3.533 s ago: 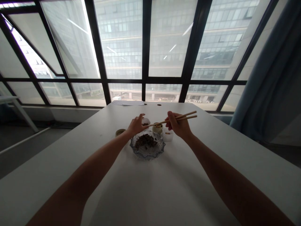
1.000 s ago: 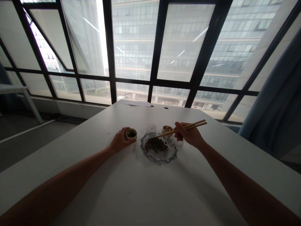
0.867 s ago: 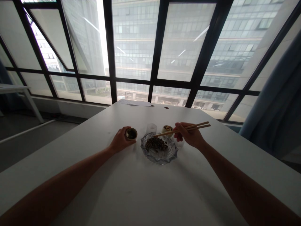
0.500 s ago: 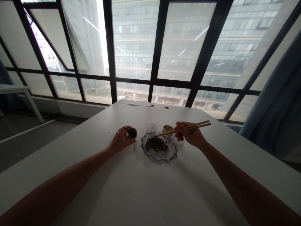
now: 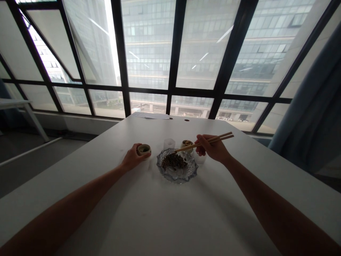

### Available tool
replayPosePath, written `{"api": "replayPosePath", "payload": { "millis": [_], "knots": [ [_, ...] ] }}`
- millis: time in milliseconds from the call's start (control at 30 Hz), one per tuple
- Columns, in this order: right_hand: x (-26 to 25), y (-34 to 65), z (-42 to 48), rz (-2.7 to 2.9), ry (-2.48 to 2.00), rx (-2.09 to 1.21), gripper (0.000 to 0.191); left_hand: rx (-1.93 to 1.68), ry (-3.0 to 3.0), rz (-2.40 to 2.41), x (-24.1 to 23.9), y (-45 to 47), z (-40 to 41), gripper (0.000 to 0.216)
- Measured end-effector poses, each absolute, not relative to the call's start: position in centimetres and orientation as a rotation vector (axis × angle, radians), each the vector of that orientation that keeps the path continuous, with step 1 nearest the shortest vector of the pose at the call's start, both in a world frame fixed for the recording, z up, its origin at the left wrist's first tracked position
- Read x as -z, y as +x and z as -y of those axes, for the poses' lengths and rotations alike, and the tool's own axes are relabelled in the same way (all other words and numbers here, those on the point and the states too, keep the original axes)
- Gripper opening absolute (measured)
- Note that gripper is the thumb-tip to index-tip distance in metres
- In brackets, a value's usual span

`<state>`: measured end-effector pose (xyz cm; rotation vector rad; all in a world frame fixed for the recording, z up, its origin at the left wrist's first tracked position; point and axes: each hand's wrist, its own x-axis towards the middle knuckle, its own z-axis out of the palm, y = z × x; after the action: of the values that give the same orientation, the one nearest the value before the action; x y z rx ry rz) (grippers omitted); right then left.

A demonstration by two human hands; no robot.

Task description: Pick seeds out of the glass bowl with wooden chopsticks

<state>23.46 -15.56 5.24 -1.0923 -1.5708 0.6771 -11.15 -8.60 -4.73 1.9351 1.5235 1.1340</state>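
Note:
My left hand (image 5: 132,156) is closed around a small round cup (image 5: 144,149) that stands on the white table (image 5: 170,213), left of a scalloped glass dish (image 5: 177,171) holding dark strips of food. My right hand (image 5: 213,148) grips a pair of wooden chopsticks (image 5: 205,142). Their tips point left and down, over the far rim of the dish. Behind the dish stand a small clear cup (image 5: 169,143) and a small pale cup (image 5: 187,144) with something yellowish in it. Another small white cup (image 5: 200,159) sits partly hidden below my right hand.
Papers (image 5: 151,115) lie at the table's far edge, near two dark holes in the tabletop. Large windows with black frames rise behind. A blue curtain (image 5: 314,106) hangs at the right. Another table's leg (image 5: 32,121) shows at the far left.
My left hand left the clear cup behind the dish and went left to close on the small round cup. The chopsticks stay over the dish's far rim. The view shifted slightly.

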Motion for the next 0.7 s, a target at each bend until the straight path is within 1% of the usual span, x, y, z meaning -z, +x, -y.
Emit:
{"api": "replayPosePath", "payload": {
  "millis": [133, 200, 267, 333, 467, 567, 700],
  "knots": [
    [-5.9, 24.0, 15.6, 1.529, -1.085, -0.657, 0.061, -1.038, 2.036, -1.645, 2.8, -10.8, 8.1, 0.086],
    [-6.2, 24.3, 15.6, 1.507, -1.086, -0.628, 0.062, -1.066, 2.229, -1.696, 1.2, -9.4, 7.6, 0.084],
    [-6.3, 24.5, 15.5, 1.470, -1.089, -0.585, 0.063, -1.033, 2.438, -1.636, -0.3, -7.0, 6.9, 0.078],
    [-6.4, 24.7, 15.5, 1.427, -1.091, -0.546, 0.064, -0.910, 2.539, -1.557, -1.4, -4.1, 5.9, 0.076],
    [-6.6, 25.1, 15.5, 1.394, -1.102, -0.481, 0.063, -0.632, 2.462, -1.545, -1.4, 0.7, 3.7, 0.089],
    [-6.6, 25.1, 15.6, 1.413, -1.116, -0.426, 0.063, -0.656, 2.454, -1.481, -0.5, 2.0, 2.6, 0.087],
    [-6.1, 24.8, 15.9, 1.533, -1.093, -0.235, 0.057, -0.922, 2.615, -1.311, 0.1, 1.6, 2.7, 0.078]
  ]
}}
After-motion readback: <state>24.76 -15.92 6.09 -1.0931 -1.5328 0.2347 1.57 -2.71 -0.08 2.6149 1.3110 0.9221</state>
